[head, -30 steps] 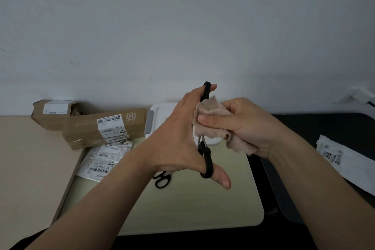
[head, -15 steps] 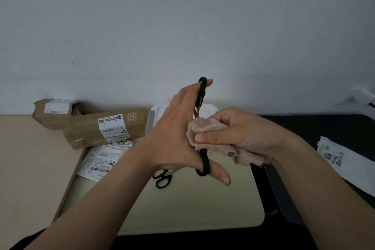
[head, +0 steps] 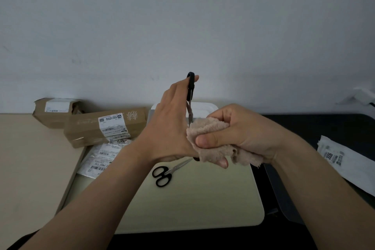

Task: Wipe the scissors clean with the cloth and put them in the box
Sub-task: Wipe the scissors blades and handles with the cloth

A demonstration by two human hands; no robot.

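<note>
Our left hand (head: 170, 128) grips the scissors (head: 190, 91) upright above the surface (head: 192, 205), in front of the box (head: 205, 108). Our right hand (head: 239, 132) clenches the cloth (head: 209, 130) round a blade. We should pinch firmly and draw the cloth along the flat, off the edge. We count two scissors, the spare pair (head: 162, 175) lying below, one cloth and one box.

Left grip (head: 172, 128) upright, fingers apparently straight (thumb low); right grip (head: 235, 134) clenched.

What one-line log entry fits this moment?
stage: wiping; left hand: holds scissors upright; right hand: grips cloth around them; second scissors: on board; box: behind hands
</note>
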